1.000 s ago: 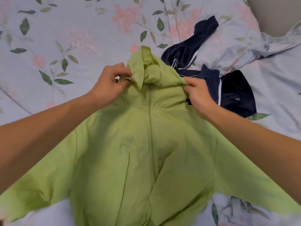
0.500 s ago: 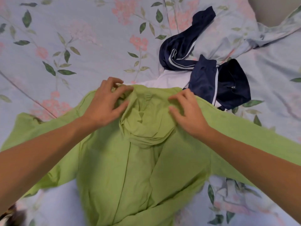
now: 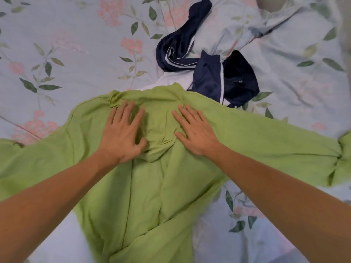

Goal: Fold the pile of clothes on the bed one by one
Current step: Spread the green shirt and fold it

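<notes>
Both flat, open-fingered hands, left hand [image 3: 121,135] and right hand [image 3: 195,131], are pressing the lime-green cotton hooded jacket [image 3: 144,186], gripping nothing, and should be sweeping toward 9 and 3 o'clock.

- I can read no text, label, brand or number on anything here.
- The bedsheet [image 3: 76,44] carries only a printed flower-and-leaf pattern.

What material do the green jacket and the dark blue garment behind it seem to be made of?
Green jacket: probably a thin woven cotton or cotton blend, matte, with soft creases and no shine.
Dark blue garment: likely a smooth synthetic sports fabric such as polyester, with a slight sheen and white stripes. Neither can be confirmed by look alone.
</notes>
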A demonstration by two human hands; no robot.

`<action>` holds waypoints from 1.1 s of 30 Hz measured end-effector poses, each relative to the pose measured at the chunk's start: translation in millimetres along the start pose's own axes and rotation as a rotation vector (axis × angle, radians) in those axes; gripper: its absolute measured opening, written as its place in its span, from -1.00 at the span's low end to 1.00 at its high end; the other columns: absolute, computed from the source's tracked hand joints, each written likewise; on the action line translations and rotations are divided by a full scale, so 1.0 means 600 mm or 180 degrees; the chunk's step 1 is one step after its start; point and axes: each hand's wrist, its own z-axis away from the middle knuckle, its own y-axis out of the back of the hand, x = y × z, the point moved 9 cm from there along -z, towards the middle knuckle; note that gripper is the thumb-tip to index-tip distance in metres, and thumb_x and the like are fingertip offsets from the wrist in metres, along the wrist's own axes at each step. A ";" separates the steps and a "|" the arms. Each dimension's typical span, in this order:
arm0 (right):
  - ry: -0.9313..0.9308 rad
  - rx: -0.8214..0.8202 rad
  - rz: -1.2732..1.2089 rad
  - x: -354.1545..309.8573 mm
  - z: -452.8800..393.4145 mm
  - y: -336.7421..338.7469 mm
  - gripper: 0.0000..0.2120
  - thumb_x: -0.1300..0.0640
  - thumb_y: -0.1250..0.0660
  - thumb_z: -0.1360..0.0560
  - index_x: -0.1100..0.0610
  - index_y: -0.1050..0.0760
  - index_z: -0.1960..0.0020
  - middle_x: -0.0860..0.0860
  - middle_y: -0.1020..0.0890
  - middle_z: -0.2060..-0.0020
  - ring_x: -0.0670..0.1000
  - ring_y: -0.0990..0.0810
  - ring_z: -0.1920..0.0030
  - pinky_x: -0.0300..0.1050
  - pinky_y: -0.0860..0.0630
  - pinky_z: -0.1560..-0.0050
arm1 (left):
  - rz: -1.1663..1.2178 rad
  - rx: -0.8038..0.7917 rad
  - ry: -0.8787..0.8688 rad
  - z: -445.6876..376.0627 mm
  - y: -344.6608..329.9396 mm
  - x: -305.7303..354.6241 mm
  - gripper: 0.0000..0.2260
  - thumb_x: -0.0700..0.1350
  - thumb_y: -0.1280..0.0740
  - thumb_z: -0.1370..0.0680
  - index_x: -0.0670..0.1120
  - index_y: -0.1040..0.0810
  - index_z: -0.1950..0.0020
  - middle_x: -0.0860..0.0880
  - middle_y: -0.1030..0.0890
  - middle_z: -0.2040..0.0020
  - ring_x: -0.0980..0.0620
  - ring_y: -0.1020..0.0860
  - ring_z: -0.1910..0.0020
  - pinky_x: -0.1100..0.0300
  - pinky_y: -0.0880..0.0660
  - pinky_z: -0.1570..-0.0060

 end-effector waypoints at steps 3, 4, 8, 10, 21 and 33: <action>-0.0530 0.0077 -0.0049 0.106 0.090 0.030 -0.35 -0.16 -0.06 -0.69 -0.05 0.07 -0.71 0.02 0.01 -0.70 0.06 0.08 -0.69 0.18 0.08 -0.66 | 0.0248 0.0043 -0.0457 -0.001 0.022 0.120 -0.24 0.30 -0.03 -0.54 0.05 -0.01 -0.71 -0.18 -0.03 -0.69 -0.17 0.04 -0.68 -0.19 -0.02 -0.62; -0.0732 0.0070 -0.0034 0.147 0.123 0.039 -0.34 -0.13 -0.10 -0.68 -0.04 0.06 -0.71 0.03 0.00 -0.70 0.08 0.06 -0.69 0.19 0.05 -0.66 | 0.0319 -0.0014 -0.0557 -0.006 0.022 0.163 -0.25 0.30 0.00 -0.55 0.06 0.01 -0.71 -0.16 -0.01 -0.70 -0.16 0.05 -0.68 -0.17 -0.03 -0.62; -0.1530 0.0036 0.0129 0.313 0.260 0.074 -0.27 0.00 -0.24 -0.61 0.02 -0.03 -0.70 0.08 -0.05 -0.69 0.17 0.03 -0.68 0.22 0.00 -0.65 | 0.0470 -0.0243 -0.0879 -0.040 0.005 0.350 -0.24 0.32 0.12 -0.53 0.08 0.08 -0.71 -0.15 0.05 -0.70 -0.17 0.08 -0.68 -0.12 -0.01 -0.63; -0.1766 0.0046 0.0220 0.386 0.326 0.084 -0.28 0.02 -0.27 -0.58 0.06 -0.10 -0.68 0.09 -0.12 -0.67 0.18 -0.05 -0.67 0.23 -0.04 -0.64 | 0.0484 -0.0479 -0.0988 -0.051 -0.016 0.441 -0.26 0.34 0.12 -0.55 0.12 0.18 -0.69 -0.13 0.13 -0.70 -0.16 0.13 -0.68 -0.09 0.02 -0.63; -0.2114 0.0942 0.0683 0.531 0.524 0.167 -0.49 0.23 -0.27 -0.26 0.14 -0.47 -0.23 0.14 -0.50 -0.17 0.23 -0.48 -0.18 0.13 -0.35 -0.24 | 0.0953 -0.0824 -0.1010 -0.029 -0.055 0.724 -0.18 0.21 -0.25 -0.63 -0.07 0.12 -0.70 -0.27 0.15 -0.67 -0.25 0.06 -0.66 -0.11 -0.06 -0.60; -0.2675 0.1320 -0.0867 0.619 0.604 0.162 -0.90 0.25 -0.37 -0.50 0.19 -0.58 -0.01 0.14 -0.60 -0.03 0.27 -0.59 -0.04 0.10 -0.49 0.08 | 0.3271 -0.0850 -0.0561 -0.163 0.057 0.947 -0.56 -0.02 -0.36 -0.62 -0.17 -0.48 -0.45 -0.15 -0.60 -0.26 -0.10 -0.56 -0.21 0.03 -0.47 -0.29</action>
